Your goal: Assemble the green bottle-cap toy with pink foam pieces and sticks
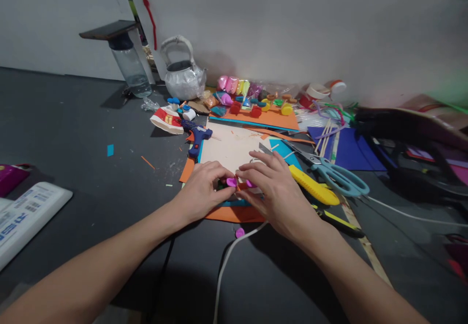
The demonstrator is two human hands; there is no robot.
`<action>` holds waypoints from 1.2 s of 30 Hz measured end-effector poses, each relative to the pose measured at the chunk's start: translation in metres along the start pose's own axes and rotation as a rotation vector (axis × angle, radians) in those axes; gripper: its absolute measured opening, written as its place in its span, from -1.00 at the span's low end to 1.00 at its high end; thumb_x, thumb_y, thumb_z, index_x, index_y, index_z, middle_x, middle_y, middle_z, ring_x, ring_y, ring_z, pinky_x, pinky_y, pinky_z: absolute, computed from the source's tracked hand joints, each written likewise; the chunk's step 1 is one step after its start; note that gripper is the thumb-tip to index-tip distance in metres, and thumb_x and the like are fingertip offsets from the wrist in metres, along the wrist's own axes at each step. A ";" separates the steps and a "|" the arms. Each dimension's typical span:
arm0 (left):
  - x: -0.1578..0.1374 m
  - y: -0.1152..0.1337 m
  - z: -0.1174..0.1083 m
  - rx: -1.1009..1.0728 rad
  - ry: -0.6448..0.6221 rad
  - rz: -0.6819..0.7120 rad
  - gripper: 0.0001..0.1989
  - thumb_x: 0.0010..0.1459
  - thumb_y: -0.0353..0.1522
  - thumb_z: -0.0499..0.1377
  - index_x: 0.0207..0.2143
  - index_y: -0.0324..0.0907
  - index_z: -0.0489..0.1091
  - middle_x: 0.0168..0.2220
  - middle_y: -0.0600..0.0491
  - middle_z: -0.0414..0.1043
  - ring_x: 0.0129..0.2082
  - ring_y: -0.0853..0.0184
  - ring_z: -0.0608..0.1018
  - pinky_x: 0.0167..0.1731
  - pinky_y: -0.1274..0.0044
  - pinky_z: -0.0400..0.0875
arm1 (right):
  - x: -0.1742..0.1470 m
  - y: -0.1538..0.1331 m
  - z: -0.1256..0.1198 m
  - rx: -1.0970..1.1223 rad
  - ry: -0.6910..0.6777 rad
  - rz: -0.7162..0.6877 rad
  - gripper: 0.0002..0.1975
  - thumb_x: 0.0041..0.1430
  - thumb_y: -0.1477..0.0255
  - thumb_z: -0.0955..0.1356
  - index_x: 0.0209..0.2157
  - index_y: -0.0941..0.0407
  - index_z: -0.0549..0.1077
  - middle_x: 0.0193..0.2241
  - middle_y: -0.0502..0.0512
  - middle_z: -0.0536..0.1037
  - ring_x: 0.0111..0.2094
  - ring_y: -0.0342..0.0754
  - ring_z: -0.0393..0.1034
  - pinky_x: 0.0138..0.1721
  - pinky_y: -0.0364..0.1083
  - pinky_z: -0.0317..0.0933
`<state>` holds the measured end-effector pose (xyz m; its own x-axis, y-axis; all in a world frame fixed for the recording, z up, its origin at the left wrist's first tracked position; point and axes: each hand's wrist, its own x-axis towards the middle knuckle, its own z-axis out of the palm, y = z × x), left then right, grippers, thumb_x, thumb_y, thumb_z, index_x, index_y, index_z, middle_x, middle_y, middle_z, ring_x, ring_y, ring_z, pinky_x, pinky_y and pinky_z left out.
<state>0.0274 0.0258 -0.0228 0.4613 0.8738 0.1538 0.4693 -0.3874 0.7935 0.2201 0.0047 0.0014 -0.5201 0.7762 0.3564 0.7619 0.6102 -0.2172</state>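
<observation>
My left hand (208, 186) pinches a small craft piece with bright purple clay-like parts (231, 182) and a bit of orange, between thumb and forefinger. From the other side my right hand (275, 190) grips the same piece with its thumb and fingertips, the outer fingers spread. Much of the piece is hidden by the fingers. Both hands are over the near part of a cream sheet (234, 146), which lies on blue and orange foam sheets (234, 213). A loose purple disc (240, 232) lies on the dark table just below my hands.
Left of the sheet lies a blue glue gun (199, 137). Scissors (341, 175), a yellow cutter (316, 186) and a black-yellow cutter (340, 222) are at the right. Behind stand a kettle (183, 81) and a water bottle (131, 68). A white cable (224, 260) runs in front.
</observation>
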 end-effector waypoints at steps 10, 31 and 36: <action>0.000 0.001 0.004 0.000 0.018 -0.013 -0.94 0.17 -0.38 0.23 -0.30 -0.15 0.49 -0.29 0.04 0.50 -0.20 0.25 0.50 -0.12 0.40 0.29 | 0.001 0.000 0.000 -0.006 -0.007 -0.007 -0.91 0.24 0.43 0.37 -0.21 0.07 0.50 -0.17 0.15 0.62 0.17 0.21 0.31 0.21 0.36 0.08; -0.005 0.009 -0.012 -0.294 -0.157 -0.248 -0.70 0.09 -0.22 0.28 -0.16 -0.18 0.49 -0.24 0.03 0.46 -0.35 0.33 0.44 -0.30 0.47 0.34 | -0.005 0.012 -0.013 -0.006 -0.093 0.009 -0.80 0.27 0.33 0.35 -0.10 0.04 0.49 0.08 0.18 0.49 0.29 0.24 0.12 0.25 0.43 -0.04; 0.002 0.004 -0.010 -0.449 -0.120 -0.293 -0.73 0.17 -0.22 0.18 -0.20 -0.23 0.49 -0.24 -0.02 0.54 -0.26 0.30 0.52 -0.21 0.47 0.40 | -0.007 0.010 -0.015 0.021 -0.041 0.011 -0.85 0.29 0.32 0.33 -0.22 0.05 0.51 0.09 0.19 0.48 0.31 0.24 0.08 0.25 0.41 -0.01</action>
<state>0.0226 0.0285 -0.0132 0.4543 0.8766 -0.1588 0.2358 0.0536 0.9703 0.2375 0.0030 0.0100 -0.5279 0.7882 0.3162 0.7595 0.6048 -0.2396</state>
